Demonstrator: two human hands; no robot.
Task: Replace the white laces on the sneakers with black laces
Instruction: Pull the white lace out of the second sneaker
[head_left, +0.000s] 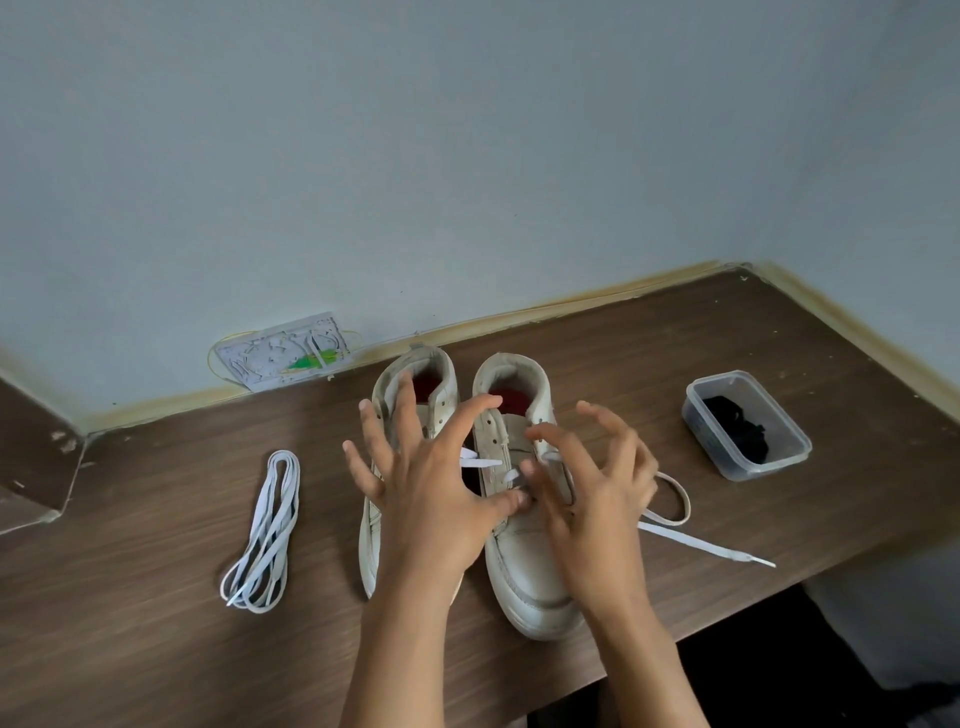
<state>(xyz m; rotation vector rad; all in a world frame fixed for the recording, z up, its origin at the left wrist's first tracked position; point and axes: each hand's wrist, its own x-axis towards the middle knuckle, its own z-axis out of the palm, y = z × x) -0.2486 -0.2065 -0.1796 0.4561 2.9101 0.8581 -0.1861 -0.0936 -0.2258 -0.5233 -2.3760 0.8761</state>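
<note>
Two white sneakers stand side by side on the brown table, toes toward me. My left hand (431, 509) hovers with fingers spread over the left sneaker (436, 384) and hides most of it; its thumb reaches to the lacing of the right sneaker (524, 566). My right hand (597, 519), blurred and with spread, bent fingers, is over the right sneaker's eyelets. A white lace (696, 543) is still threaded low in that shoe and trails off to the right. A loose white lace (265, 530) lies bundled to the left. Black laces (743, 431) sit in a clear plastic tub (779, 462).
The table sits in a corner, with the wall close behind the sneakers' heels. A flat grey plastic piece with green bits (285, 358) leans against the wall at the back left. The table's front edge (727, 618) runs just before the right sneaker's toe.
</note>
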